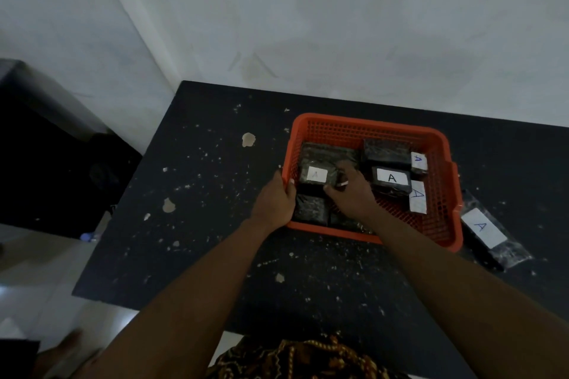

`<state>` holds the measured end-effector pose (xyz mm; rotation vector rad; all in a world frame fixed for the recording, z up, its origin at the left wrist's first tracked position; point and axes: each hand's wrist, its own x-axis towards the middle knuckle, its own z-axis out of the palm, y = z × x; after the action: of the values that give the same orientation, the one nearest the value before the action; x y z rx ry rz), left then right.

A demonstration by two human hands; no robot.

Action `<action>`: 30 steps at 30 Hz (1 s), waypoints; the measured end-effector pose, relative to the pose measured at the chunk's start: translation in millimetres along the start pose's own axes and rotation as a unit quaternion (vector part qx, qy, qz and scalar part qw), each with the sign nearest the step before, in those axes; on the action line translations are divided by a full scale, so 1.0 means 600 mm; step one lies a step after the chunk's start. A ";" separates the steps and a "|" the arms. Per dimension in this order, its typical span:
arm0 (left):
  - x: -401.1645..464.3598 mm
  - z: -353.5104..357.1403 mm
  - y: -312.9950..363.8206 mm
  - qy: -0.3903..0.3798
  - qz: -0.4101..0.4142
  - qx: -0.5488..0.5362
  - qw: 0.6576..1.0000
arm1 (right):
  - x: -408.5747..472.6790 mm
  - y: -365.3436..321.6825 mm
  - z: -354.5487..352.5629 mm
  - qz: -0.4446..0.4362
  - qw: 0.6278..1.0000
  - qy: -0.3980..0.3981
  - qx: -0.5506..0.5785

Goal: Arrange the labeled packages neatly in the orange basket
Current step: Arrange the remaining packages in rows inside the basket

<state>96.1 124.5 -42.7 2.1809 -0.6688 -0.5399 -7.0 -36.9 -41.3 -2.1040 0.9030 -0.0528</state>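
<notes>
An orange basket stands on the dark table and holds several dark packages with white "A" labels. My left hand and my right hand both grip one labelled package in the basket's left half, from either side. Under it lie more dark packages. In the right half are a package with a clear "A" label, another behind it, and two labels standing on edge. One more labelled package lies on the table just right of the basket.
The dark table is speckled with pale chips and stands against a white wall. Its left edge drops to a pale floor, where a black box-like object sits. My patterned clothing shows at the bottom.
</notes>
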 end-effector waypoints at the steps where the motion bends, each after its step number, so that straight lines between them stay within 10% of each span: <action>1: 0.000 0.000 0.000 0.002 0.000 -0.001 1.000 | -0.001 -0.003 0.002 -0.016 1.000 0.001 0.000; 9: 0.000 -0.001 -0.001 -0.008 0.004 -0.002 1.000 | -0.011 0.011 -0.021 0.055 0.998 0.038 0.002; 17: 0.001 0.000 0.000 -0.006 -0.008 0.007 1.000 | -0.027 0.007 -0.011 0.016 0.982 -0.120 -0.146; 30: -0.003 -0.002 0.003 0.002 0.008 0.008 1.000 | -0.030 -0.015 -0.012 0.089 0.984 -0.147 0.047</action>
<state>94.8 124.8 -40.3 2.1888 -0.6902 -0.5219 -17.8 -27.0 -25.4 -1.8738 0.8841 0.2960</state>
